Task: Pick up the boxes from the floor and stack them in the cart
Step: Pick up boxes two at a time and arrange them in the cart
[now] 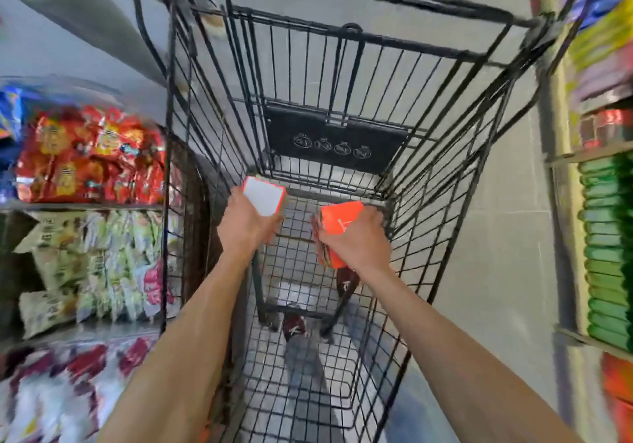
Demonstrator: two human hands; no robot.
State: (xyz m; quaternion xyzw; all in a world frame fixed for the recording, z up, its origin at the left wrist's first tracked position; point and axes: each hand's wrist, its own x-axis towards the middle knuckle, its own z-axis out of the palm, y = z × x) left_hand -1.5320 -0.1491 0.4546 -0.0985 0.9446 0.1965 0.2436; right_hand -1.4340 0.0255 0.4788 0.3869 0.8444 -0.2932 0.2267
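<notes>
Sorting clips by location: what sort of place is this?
Probably a small grocery shop aisle: a black wire shopping cart stands between racked red snack packets on the left and stacked green packages on the right.

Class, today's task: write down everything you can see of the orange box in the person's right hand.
The orange box is a small carton, cardboard by its look, bright orange with a white mark on its upper face and a blurred, patterned side. It is tilted, held inside the black wire cart, above its mesh floor. Only the right hand touches it, fingers curled round it.
</notes>
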